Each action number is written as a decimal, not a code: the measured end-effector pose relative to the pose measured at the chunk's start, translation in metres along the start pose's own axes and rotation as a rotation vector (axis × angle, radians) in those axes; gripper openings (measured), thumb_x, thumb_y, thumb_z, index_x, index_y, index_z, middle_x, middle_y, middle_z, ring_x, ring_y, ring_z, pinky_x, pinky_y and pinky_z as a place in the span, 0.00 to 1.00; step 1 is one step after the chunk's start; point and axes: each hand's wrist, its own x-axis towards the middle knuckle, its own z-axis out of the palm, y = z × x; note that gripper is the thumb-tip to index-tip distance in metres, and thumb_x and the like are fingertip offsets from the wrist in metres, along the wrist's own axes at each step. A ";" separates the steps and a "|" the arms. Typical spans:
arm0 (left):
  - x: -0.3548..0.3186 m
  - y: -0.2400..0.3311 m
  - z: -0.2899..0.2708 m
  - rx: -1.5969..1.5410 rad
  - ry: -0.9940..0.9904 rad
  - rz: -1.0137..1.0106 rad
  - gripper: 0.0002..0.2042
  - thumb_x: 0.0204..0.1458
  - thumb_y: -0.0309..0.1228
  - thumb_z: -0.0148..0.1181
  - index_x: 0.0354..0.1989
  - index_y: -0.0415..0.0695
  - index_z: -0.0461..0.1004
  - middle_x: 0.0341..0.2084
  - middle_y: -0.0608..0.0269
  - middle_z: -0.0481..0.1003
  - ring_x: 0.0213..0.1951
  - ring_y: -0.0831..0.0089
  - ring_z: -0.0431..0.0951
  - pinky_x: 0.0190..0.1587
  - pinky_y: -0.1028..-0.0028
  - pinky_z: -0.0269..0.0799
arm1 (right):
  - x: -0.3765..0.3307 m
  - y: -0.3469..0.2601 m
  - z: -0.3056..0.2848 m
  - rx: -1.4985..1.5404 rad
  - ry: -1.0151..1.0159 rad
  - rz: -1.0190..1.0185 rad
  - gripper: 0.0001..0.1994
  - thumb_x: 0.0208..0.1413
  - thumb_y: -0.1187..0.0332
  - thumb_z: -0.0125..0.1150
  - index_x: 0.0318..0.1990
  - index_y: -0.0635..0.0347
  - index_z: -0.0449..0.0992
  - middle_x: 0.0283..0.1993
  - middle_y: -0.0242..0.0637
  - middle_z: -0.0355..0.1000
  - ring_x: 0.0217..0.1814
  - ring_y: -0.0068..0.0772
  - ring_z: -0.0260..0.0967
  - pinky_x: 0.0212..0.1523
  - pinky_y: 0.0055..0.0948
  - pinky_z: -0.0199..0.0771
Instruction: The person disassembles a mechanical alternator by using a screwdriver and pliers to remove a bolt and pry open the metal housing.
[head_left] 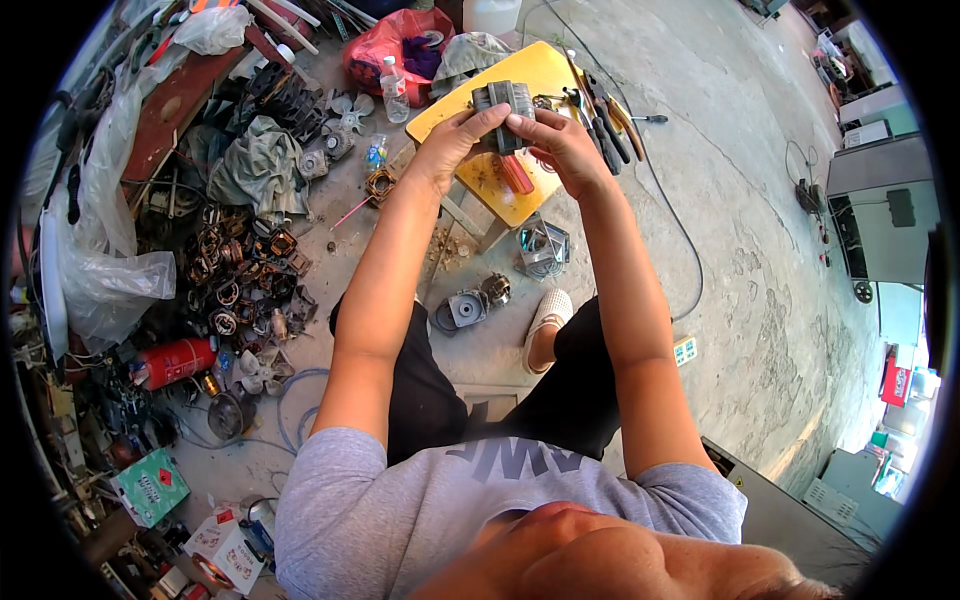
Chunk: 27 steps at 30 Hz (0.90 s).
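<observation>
Over a yellow stool point(462, 106), I hold up a grey ribbed block that looks like a metal motor part point(503, 100). My left hand point(448, 147) grips its left side with the thumb on top. From the other side my right hand point(568, 150) closes on it, thumb laid near the left thumb. The undersides of both grips are hidden. Below the block, a red handle point(515, 175) lies on the stool top. Several pliers and drivers with dark handles point(606, 135) rest along the stool's right edge, beside a yellow-handled tool point(622, 120).
Motor parts point(466, 309) lie on the floor between my feet. At left are a heap of copper-wound cores point(240, 265), a red cylinder point(175, 362) and plastic sheeting point(110, 285). A water bottle point(394, 92) stands by a red bag point(385, 45). A cable point(690, 245) curves across the floor.
</observation>
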 end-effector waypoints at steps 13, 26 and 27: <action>-0.005 0.003 -0.005 -0.012 -0.036 0.007 0.30 0.50 0.49 0.70 0.55 0.39 0.74 0.46 0.62 0.78 0.47 0.74 0.79 0.55 0.72 0.73 | 0.005 0.005 -0.003 0.014 0.010 0.053 0.31 0.43 0.45 0.74 0.48 0.61 0.81 0.44 0.34 0.77 0.48 0.28 0.69 0.52 0.33 0.61; -0.010 0.005 -0.001 -0.008 0.071 0.012 0.29 0.49 0.49 0.70 0.54 0.40 0.75 0.46 0.64 0.78 0.46 0.75 0.79 0.54 0.73 0.73 | 0.002 0.001 0.010 0.017 0.072 -0.010 0.31 0.44 0.45 0.74 0.48 0.62 0.81 0.42 0.33 0.78 0.46 0.26 0.69 0.48 0.24 0.60; -0.010 0.005 -0.002 -0.010 0.057 0.013 0.29 0.49 0.49 0.70 0.54 0.41 0.75 0.45 0.64 0.79 0.46 0.75 0.79 0.54 0.73 0.73 | 0.005 0.004 0.006 0.018 0.065 0.013 0.31 0.44 0.45 0.74 0.48 0.62 0.81 0.43 0.33 0.78 0.46 0.26 0.69 0.48 0.24 0.60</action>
